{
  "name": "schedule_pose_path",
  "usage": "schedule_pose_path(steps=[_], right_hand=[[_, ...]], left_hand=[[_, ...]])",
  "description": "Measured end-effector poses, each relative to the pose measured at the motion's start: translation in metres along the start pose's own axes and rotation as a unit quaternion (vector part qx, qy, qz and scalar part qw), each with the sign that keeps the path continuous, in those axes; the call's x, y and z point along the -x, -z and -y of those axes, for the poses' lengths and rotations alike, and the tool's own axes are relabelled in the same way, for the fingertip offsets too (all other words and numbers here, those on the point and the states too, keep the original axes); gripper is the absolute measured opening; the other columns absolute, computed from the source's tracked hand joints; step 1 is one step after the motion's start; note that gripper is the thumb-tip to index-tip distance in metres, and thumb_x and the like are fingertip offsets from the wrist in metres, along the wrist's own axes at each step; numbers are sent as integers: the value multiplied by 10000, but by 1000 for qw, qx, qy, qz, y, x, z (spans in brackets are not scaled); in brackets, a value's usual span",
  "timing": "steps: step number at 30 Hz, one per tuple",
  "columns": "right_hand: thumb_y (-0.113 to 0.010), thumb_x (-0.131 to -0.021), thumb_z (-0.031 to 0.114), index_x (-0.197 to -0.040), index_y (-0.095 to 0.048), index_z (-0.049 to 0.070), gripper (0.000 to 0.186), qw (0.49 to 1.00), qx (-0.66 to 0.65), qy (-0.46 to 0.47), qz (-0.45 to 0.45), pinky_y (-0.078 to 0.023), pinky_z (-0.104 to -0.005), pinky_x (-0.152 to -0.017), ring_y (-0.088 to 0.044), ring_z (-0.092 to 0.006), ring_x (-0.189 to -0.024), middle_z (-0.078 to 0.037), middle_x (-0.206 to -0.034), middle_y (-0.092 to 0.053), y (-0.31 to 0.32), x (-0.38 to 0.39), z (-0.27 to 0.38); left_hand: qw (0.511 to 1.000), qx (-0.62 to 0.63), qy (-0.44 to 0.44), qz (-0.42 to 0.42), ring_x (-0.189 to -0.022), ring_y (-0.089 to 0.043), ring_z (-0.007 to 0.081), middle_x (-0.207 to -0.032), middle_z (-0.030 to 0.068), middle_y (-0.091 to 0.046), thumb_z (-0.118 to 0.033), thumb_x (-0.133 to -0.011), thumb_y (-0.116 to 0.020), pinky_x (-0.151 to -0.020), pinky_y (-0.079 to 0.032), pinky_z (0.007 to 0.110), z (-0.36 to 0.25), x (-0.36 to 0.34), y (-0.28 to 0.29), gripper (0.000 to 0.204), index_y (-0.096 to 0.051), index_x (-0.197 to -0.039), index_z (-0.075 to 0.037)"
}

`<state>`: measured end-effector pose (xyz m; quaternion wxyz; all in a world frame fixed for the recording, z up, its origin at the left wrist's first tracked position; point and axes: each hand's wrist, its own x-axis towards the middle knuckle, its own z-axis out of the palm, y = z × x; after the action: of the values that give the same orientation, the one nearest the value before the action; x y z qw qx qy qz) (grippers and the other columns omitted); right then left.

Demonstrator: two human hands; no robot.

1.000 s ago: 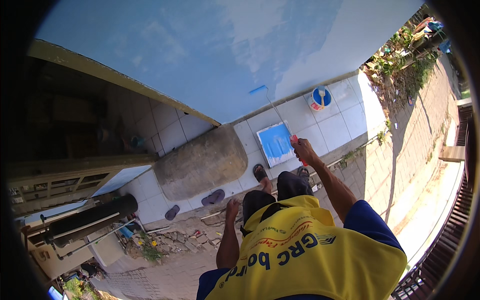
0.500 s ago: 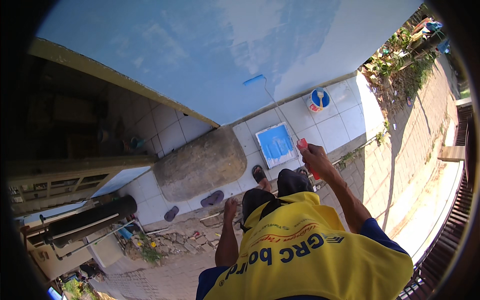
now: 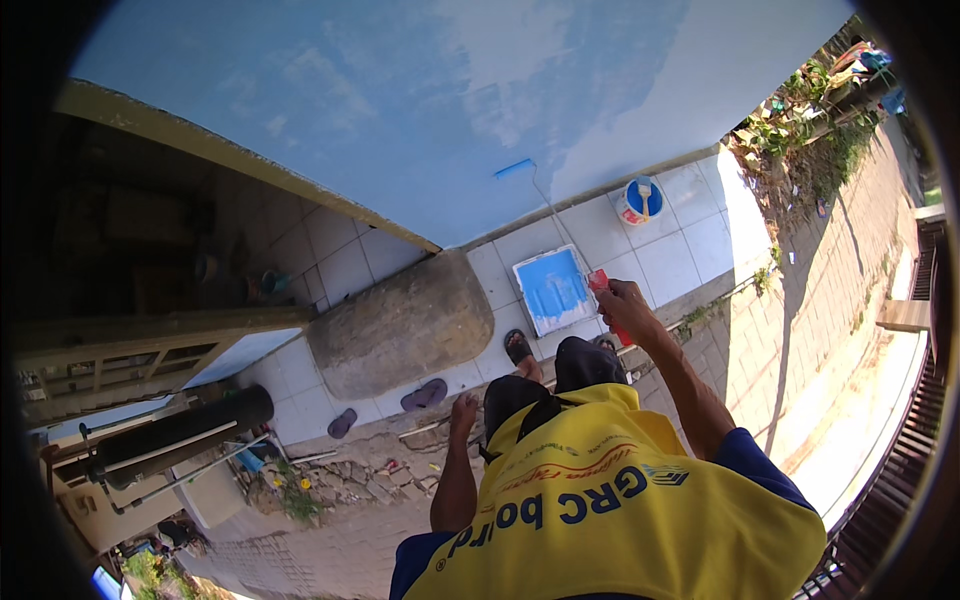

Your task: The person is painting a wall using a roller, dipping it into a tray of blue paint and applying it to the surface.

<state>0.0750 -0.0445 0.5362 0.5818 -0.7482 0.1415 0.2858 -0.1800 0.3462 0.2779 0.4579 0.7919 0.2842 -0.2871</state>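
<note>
My right hand (image 3: 626,308) is wrapped round the red handle of a paint roller (image 3: 598,281), in front of my body. The thin wire frame runs up to the blue roller head (image 3: 514,168), which lies against the lower part of the light blue wall (image 3: 400,110). Wet, darker blue patches show on the wall. Just left of my right hand a paint tray (image 3: 553,291) with blue paint sits on the tiles. My left hand (image 3: 463,409) hangs low at my side, fingers loosely curled, with nothing visible in it.
A white bucket (image 3: 638,201) of blue paint with a brush (image 3: 644,196) stands by the wall. A grey-brown mat (image 3: 400,325) lies before the dark doorway. Loose sandals (image 3: 424,394) lie near the tile edge. Plants (image 3: 800,115) grow at the far right.
The roller head has moved slightly down the wall and to the right. My right hand has shifted a little up and left with the handle. My left hand has hardly moved.
</note>
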Motion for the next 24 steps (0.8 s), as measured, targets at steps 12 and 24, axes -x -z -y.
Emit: schedule_pose_path(steps=[12,24], right_hand=[[-539,-952,239,-841,-584,-12,278,999,-30,-27,-14,-449,-276,-461,-546,-102,-533,-38,-671,-570,6,20,24],[-506,-987,205,-1072,-597,-11,250,1000,-7,-12,-5,-442,-232,-470,-519,-73,-547,-6,-729,-552,35,147,129]], left_hand=[[997,9,-41,-69,-874,-573,186,-939,93,-644,-303,-960,-548,-811,-467,363,21,-1,-7,397,-635,-1142,39],[985,-32,-143,-88,-732,-566,215,-784,134,-629,-345,-942,-576,-709,-462,389,-11,-39,-16,402,-649,-1030,40]])
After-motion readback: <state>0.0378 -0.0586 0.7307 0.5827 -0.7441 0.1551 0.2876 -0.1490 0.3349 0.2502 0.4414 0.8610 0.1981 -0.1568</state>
